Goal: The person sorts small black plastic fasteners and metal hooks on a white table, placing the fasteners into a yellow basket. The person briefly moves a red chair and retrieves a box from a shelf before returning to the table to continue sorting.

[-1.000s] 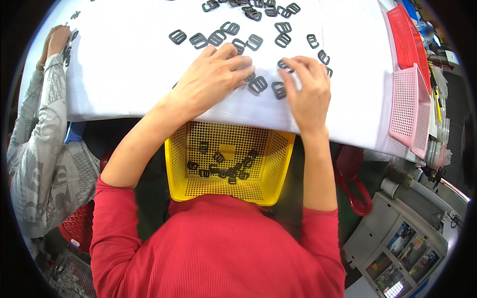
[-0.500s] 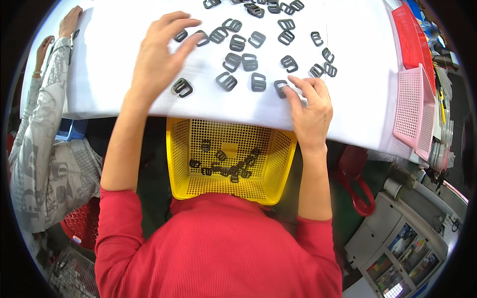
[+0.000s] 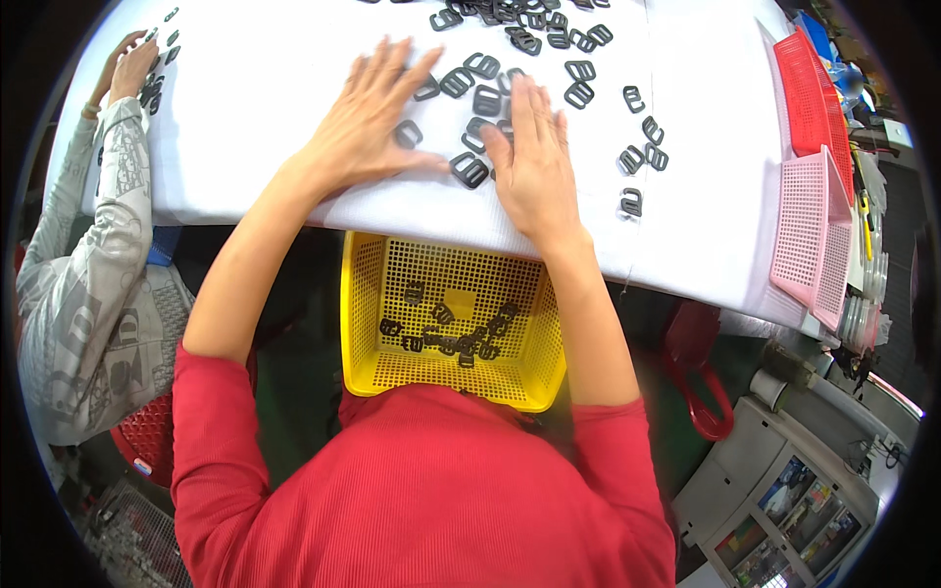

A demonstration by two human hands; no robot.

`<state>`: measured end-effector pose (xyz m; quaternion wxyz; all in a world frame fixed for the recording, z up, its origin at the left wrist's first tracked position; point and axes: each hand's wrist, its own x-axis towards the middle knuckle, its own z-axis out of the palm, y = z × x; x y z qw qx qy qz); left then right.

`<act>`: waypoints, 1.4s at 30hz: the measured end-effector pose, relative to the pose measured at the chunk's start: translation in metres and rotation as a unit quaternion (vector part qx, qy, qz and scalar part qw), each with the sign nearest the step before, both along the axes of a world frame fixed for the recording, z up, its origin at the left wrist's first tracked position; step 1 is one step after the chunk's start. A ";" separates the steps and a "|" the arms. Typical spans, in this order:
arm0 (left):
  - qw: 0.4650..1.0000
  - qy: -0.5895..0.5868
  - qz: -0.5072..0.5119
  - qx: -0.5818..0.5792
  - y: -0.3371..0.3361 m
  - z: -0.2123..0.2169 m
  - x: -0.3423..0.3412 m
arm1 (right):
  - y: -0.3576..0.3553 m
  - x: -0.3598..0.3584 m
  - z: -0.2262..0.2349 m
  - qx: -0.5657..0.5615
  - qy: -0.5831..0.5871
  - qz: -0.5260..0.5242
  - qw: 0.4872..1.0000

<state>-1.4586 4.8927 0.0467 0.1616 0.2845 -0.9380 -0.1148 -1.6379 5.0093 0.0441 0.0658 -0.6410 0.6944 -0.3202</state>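
Note:
Black plastic strap buckles lie scattered over the white-covered table (image 3: 706, 186). My left hand (image 3: 358, 137) is open, fingers spread, low over the cloth among several of them, with one buckle (image 3: 408, 134) beside its palm. To its right, my right hand (image 3: 534, 181) lies flat, fingers stretched out and slightly blurred, partly covering some buckles. A dark buckle (image 3: 470, 171) sits between the two hands. Neither hand visibly grips anything. Below the table edge, a yellow basket (image 3: 361, 323) holds several buckles (image 3: 468, 345) at its bottom.
A heap of buckles (image 3: 500, 12) lies at the far edge of view. A lone buckle (image 3: 631, 203) and a small group (image 3: 632, 159) are at right. Red (image 3: 811, 93) and pink baskets (image 3: 812, 211) line the right edge. At left, another person's hands (image 3: 130, 73) handle small dark parts.
My right hand has moved left and away from me, off a buckle near the front edge. My left hand has shifted right and spread over the cloth. Several near buckles have moved.

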 end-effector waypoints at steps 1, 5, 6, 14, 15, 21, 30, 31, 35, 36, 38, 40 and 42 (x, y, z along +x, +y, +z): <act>0.999 0.010 -0.042 0.006 -0.009 -0.003 -0.012 | -0.007 -0.001 0.004 -0.026 -0.041 0.017 0.999; 0.985 0.010 -0.170 0.022 -0.016 -0.001 -0.053 | -0.001 -0.019 0.032 -0.131 -0.205 -0.064 0.968; 0.978 0.025 -0.204 0.034 -0.013 -0.001 -0.061 | 0.008 -0.028 0.041 -0.166 -0.183 -0.097 0.964; 0.887 0.103 -0.424 0.151 0.053 0.007 -0.071 | 0.060 -0.120 0.007 -0.057 -0.061 -0.256 0.963; 0.876 0.111 -0.438 0.170 0.064 0.008 -0.068 | 0.054 -0.123 0.001 -0.021 -0.030 -0.258 0.966; 0.843 0.125 -0.455 0.259 0.114 0.016 -0.037 | -0.018 -0.091 -0.016 -0.006 0.043 -0.148 0.988; 0.962 0.234 0.014 0.143 0.050 0.025 0.006 | -0.012 -0.034 0.023 -0.075 -0.258 0.022 0.963; 0.962 0.234 0.036 0.139 0.044 0.023 0.014 | -0.006 -0.039 0.023 -0.119 -0.236 0.011 0.964; 0.970 0.214 0.047 0.102 0.036 0.021 0.015 | 0.035 -0.043 0.035 -0.032 -0.076 -0.016 0.996; 0.976 0.199 0.035 0.075 0.036 0.021 0.011 | 0.043 -0.041 0.033 -0.030 -0.056 -0.014 0.998; 0.985 0.173 0.007 0.019 0.034 0.020 -0.007 | 0.049 -0.042 0.029 -0.033 -0.036 -0.029 0.998; 0.990 0.135 0.006 -0.042 0.029 0.011 -0.019 | 0.051 -0.040 0.026 -0.042 -0.044 -0.055 0.997; 0.991 0.097 0.000 -0.087 0.024 0.005 -0.023 | 0.042 -0.034 0.026 -0.065 -0.004 -0.052 0.997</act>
